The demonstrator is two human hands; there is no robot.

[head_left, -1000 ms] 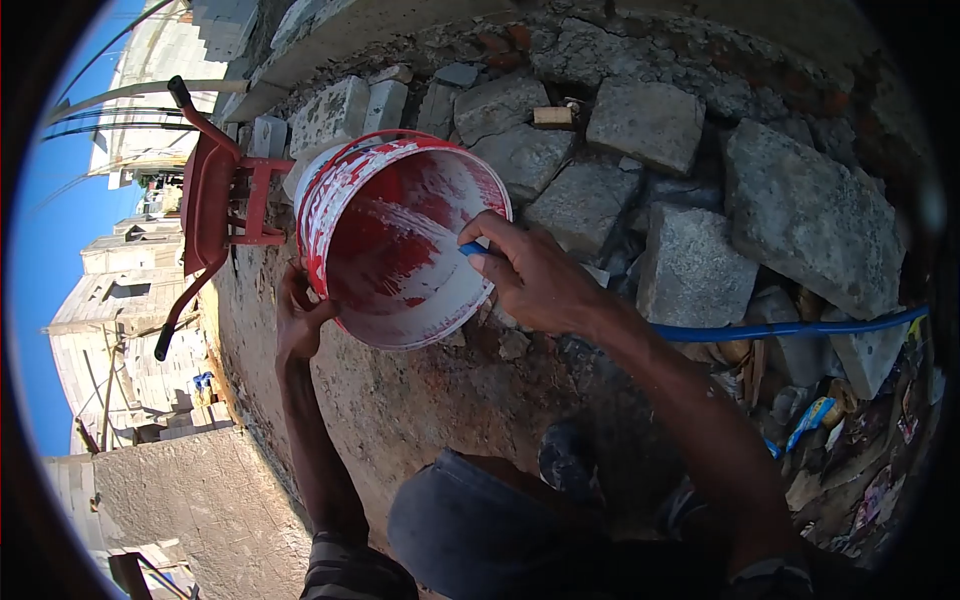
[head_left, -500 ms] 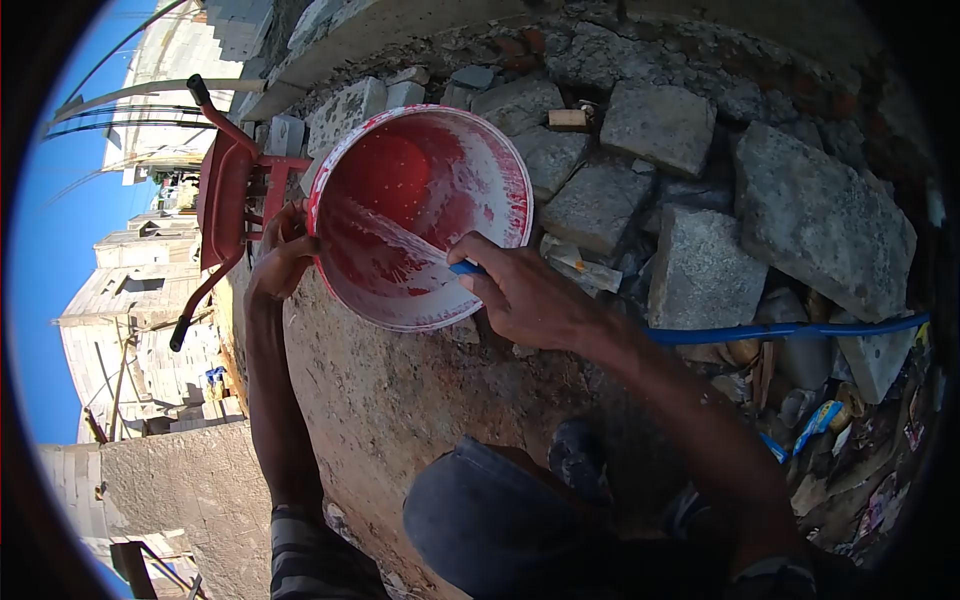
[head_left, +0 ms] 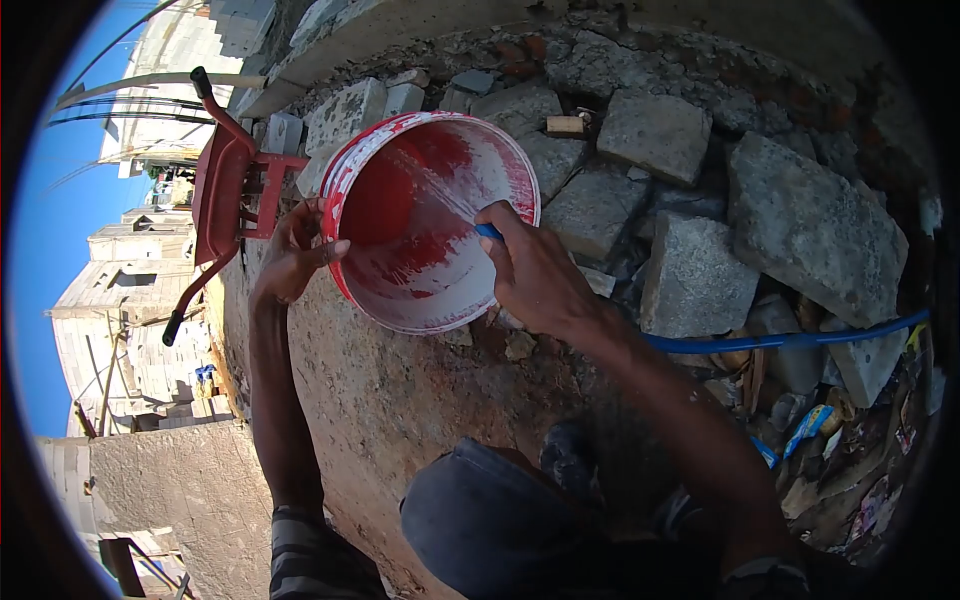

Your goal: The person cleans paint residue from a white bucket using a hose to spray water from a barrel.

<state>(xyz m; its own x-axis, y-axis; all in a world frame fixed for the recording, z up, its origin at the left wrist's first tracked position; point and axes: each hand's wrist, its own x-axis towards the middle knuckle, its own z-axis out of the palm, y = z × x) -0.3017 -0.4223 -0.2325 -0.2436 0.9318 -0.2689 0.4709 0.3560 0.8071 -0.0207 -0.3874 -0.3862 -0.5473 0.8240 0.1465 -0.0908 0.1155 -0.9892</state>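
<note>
A red bucket point(head_left: 440, 285), its inside smeared with white, is tipped so its mouth faces me. My left hand point(head_left: 295, 255) grips the side of the bucket near the rim, thumb toward the mouth. In my right hand point(head_left: 535, 270), closed in front of the opening, is the end of a blue hose point(head_left: 790, 339). A jet of water point(head_left: 437, 185) shoots from the hose tip against the bucket's inner wall. The hose runs behind my right forearm and off to the right.
Beyond the bucket stands a red wheelbarrow point(head_left: 222, 185). Broken concrete slabs point(head_left: 655, 135) and blocks line the wall. Litter point(head_left: 810, 430) lies at the right on the ground. A plastered low wall point(head_left: 185, 490) and block buildings point(head_left: 125, 280) are at the left.
The bucket has turned, showing more of its outer side, and moved slightly right. My left thumb now shows along the rim. My right hand with the hose has moved right and up, shifting the jet.
</note>
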